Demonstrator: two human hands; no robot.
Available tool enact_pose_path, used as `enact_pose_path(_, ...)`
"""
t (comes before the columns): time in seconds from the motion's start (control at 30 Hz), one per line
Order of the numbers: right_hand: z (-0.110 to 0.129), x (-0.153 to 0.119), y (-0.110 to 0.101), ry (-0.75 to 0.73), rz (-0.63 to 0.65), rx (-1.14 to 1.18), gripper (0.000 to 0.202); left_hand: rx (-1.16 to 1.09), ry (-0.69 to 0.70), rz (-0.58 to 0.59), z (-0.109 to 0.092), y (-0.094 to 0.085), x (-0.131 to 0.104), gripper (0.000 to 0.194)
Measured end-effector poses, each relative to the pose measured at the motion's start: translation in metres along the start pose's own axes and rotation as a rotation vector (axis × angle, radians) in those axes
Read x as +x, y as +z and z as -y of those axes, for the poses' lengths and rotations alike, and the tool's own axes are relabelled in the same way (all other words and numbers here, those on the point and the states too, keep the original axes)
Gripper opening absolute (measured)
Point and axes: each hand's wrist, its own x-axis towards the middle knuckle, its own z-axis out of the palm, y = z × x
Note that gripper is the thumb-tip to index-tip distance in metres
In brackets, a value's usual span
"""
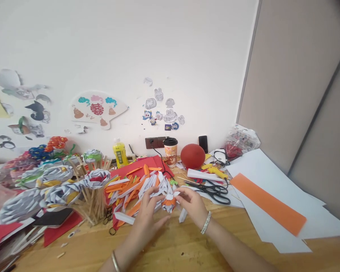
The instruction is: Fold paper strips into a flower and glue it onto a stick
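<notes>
A small woven piece of folded orange and white paper (pixel 169 205) sits at the front of a heap of paper strips. My right hand (pixel 193 207) is closed at its right side, thumb and forefinger pinching a white paper end of it. On the other side, my left hand (pixel 149 213) has its fingers apart, thumb and forefinger curved around the piece's left side with a gap. Behind both hands spreads the heap of folded orange and white paper strips (pixel 136 187), partly lying on red paper (pixel 151 162).
Black scissors (pixel 215 192) and a yellow glue gun (pixel 217 172) lie right of the heap. Behind stand a lidded cup (pixel 170 153), a yellow bottle (pixel 120 153) and a red balloon (pixel 192 156). Wooden sticks with paper flowers (pixel 95 200) crowd the left; an orange sheet (pixel 268 204) lies right.
</notes>
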Motion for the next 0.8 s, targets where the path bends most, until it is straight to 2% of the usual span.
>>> enact_pose_path(0.1, 0.005, -0.002, -0.003, -0.09, -0.019, -0.061, 0.019, -0.105, -0.029, -0.056, -0.001, -0.003, 0.002, 0.042)
enact_pose_path(0.2, 0.006, -0.001, -0.003, -0.056, -0.051, 0.035, 0.019, -0.26, -0.144, -0.1, 0.002, -0.006, 0.006, 0.039)
enact_pose_path(0.33, -0.001, 0.002, 0.003, 0.156, -0.137, 0.338, 0.027, -0.376, -0.26, 0.066, 0.003, -0.008, 0.007, 0.03)
enact_pose_path(0.4, -0.003, 0.002, 0.006, 0.237, -0.135, 0.471, 0.027, -0.364, -0.231, 0.098, 0.002, -0.008, 0.007, 0.029)
enact_pose_path(0.5, -0.003, 0.0, 0.01, 0.3, -0.119, 0.602, 0.027, -0.253, -0.133, 0.068, -0.001, -0.006, 0.005, 0.025)
enact_pose_path(0.63, -0.003, -0.001, 0.012, 0.369, -0.069, 0.701, 0.027, -0.16, -0.054, 0.027, -0.003, -0.002, 0.005, 0.019)
enact_pose_path(0.8, -0.009, -0.001, 0.014, 0.414, -0.001, 0.799, 0.027, -0.149, 0.005, 0.014, -0.004, -0.002, 0.003, 0.024)
